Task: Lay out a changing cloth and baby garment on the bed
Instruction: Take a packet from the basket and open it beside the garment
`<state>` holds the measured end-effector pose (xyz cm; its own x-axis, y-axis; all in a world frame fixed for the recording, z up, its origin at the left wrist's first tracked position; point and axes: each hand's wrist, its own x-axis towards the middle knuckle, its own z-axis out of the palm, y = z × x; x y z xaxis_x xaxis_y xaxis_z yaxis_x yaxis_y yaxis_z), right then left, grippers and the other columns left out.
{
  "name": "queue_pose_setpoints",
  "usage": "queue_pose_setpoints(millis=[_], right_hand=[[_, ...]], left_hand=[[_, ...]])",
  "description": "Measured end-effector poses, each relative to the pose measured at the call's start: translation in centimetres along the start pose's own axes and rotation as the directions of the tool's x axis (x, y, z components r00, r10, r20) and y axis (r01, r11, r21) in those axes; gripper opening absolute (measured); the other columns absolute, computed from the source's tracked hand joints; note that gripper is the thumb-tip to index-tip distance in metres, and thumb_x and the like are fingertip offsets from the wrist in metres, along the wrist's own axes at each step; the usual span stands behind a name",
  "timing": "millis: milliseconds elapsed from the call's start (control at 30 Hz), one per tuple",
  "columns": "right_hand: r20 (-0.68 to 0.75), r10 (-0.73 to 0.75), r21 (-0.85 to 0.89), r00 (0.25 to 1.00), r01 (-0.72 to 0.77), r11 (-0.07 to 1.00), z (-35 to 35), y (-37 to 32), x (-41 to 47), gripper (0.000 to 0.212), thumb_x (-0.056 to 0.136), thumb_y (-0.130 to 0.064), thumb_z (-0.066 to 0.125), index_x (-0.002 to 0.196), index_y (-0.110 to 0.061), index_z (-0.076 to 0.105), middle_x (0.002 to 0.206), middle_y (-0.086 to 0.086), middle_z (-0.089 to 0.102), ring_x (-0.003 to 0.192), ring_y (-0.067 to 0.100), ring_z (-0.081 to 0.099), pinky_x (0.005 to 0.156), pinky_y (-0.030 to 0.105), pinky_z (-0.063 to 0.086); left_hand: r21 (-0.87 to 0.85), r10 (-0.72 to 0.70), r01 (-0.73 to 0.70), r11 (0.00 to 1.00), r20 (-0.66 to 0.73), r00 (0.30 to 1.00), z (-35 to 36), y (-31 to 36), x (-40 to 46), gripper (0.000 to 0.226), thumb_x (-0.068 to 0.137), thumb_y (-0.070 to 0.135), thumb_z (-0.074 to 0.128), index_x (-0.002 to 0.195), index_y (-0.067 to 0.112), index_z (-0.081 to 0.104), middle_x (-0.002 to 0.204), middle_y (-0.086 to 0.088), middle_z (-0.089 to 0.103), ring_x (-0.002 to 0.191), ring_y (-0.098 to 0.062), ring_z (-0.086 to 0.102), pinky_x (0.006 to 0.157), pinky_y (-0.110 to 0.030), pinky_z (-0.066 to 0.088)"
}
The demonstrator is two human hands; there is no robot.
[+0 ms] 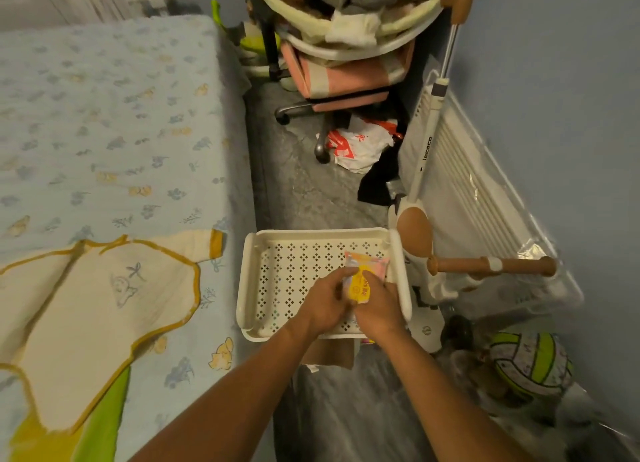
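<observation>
**Cotton garment flat on bed, hands busy at tray**

Blue printed bed [114, 115] filling the left side. Cream baby garment [104, 319] with mustard trim spread on its near end, partly over a green-and-yellow cloth [100, 423]. Long axis roughly near-to-far, one sleeve pointing right toward the bed edge. Likely light, soft and floppy; best taken at shoulders or hem. White perforated tray [249, 281] beside the bed. Left hand [325, 304] and right hand [375, 305] both curled around a small yellow packet [360, 290] above the tray.
</observation>
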<state>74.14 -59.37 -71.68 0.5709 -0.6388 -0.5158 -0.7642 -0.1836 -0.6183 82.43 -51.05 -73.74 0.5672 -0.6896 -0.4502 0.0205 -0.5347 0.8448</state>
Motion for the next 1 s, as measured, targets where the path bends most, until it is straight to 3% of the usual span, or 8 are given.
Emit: queue_pose_setpoints(millis=[167, 267, 400, 500, 633, 733, 800, 1000], right_hand=[[0.020, -0.023, 0.052, 1.000, 0.022, 0.998, -1.1, -0.8, -0.1, 0.054, 0.087, 0.000, 0.055, 0.138, -0.017, 0.054, 0.137, 0.014, 0.047, 0.121, 0.030, 0.052, 0.101, 0.032, 0.044], [-0.011, -0.095, 0.092, 0.995, 0.095, 0.991, -1.6, -2.8, -1.2, 0.058, 0.087, 0.002, 0.057, 0.139, -0.023, 0.052, 0.141, 0.009, 0.041, 0.126, 0.023, 0.047, 0.102, 0.022, 0.037], [-0.080, -0.210, 0.222, 0.974, 0.223, 0.949, -1.9, -7.1, -3.3, 0.059, 0.086, 0.007, 0.058, 0.137, -0.023, 0.054, 0.140, 0.006, 0.041, 0.121, 0.016, 0.047, 0.088, 0.001, 0.035], [-0.068, -0.276, 0.285, 0.959, 0.283, 0.916, -0.8, -10.8, -5.2, 0.061, 0.087, 0.007, 0.059, 0.140, -0.024, 0.051, 0.136, 0.004, 0.043, 0.112, 0.010, 0.047, 0.085, 0.006, 0.041], [-0.036, -0.359, 0.315, 0.933, 0.351, 0.882, 3.7, -14.5, -8.2, 0.061, 0.087, 0.006, 0.060, 0.141, -0.021, 0.049, 0.134, 0.006, 0.043, 0.110, 0.010, 0.049, 0.083, 0.003, 0.045], [0.013, -0.365, 0.329, 0.931, 0.341, 0.880, 8.8, -15.4, -10.1, 0.058, 0.090, -0.003, 0.061, 0.142, -0.024, 0.047, 0.136, 0.003, 0.040, 0.110, 0.010, 0.048, 0.097, 0.024, 0.047], [0.047, -0.350, 0.301, 0.936, 0.321, 0.898, 12.5, -15.0, -11.0, 0.060, 0.090, -0.004, 0.062, 0.144, -0.026, 0.045, 0.137, 0.002, 0.039, 0.112, 0.011, 0.048, 0.100, 0.028, 0.048], [0.085, -0.276, 0.294, 0.957, 0.241, 0.925, 23.4, -10.5, -12.3, 0.064, 0.087, 0.004, 0.061, 0.143, -0.021, 0.046, 0.124, 0.004, 0.038, 0.111, 0.019, 0.052, 0.077, 0.001, 0.042]], left_hand=[[-0.027, 0.025, -0.026, 0.999, -0.049, 0.998, -1.0, -0.2, -0.8, 0.068, 0.074, -0.013, 0.068, 0.136, 0.008, 0.052, 0.127, -0.017, 0.063, 0.115, -0.032, 0.062, 0.102, -0.046, 0.048], [-0.085, 0.051, -0.060, 0.995, -0.107, 0.993, -2.8, 0.8, -2.0, 0.073, 0.073, -0.007, 0.074, 0.138, 0.015, 0.051, 0.126, -0.008, 0.063, 0.112, -0.026, 0.063, 0.099, -0.043, 0.051], [-0.098, 0.167, -0.189, 0.977, -0.193, 0.967, -7.0, 2.9, -4.4, 0.070, 0.075, 0.002, 0.077, 0.138, 0.021, 0.052, 0.119, -0.002, 0.066, 0.095, -0.011, 0.065, 0.086, -0.033, 0.057], [-0.107, 0.186, -0.225, 0.968, -0.293, 0.938, -10.7, 3.7, -7.2, 0.063, 0.079, 0.008, 0.076, 0.134, 0.031, 0.054, 0.111, 0.009, 0.066, 0.091, -0.006, 0.066, 0.075, -0.025, 0.058], [-0.083, 0.181, -0.227, 0.970, -0.372, 0.910, -15.7, 2.0, -11.5, 0.055, 0.081, 0.015, 0.076, 0.129, 0.034, 0.057, 0.105, 0.011, 0.065, 0.086, -0.006, 0.066, 0.070, -0.026, 0.060], [-0.052, 0.141, -0.178, 0.983, -0.409, 0.902, -18.6, -1.3, -14.4, 0.055, 0.080, 0.013, 0.076, 0.129, 0.031, 0.058, 0.109, 0.004, 0.066, 0.088, -0.012, 0.066, 0.073, -0.030, 0.061], [-0.072, 0.091, -0.133, 0.988, -0.418, 0.904, -19.8, -4.2, -16.1, 0.056, 0.079, 0.009, 0.076, 0.128, 0.030, 0.059, 0.109, 0.002, 0.067, 0.087, -0.016, 0.067, 0.068, -0.028, 0.061], [-0.147, -0.030, -0.033, 0.989, -0.408, 0.913, -19.8, -14.9, -18.5, 0.055, 0.077, 0.001, 0.075, 0.122, 0.029, 0.063, 0.096, 0.008, 0.068, 0.069, -0.006, 0.065, 0.057, -0.027, 0.058]])
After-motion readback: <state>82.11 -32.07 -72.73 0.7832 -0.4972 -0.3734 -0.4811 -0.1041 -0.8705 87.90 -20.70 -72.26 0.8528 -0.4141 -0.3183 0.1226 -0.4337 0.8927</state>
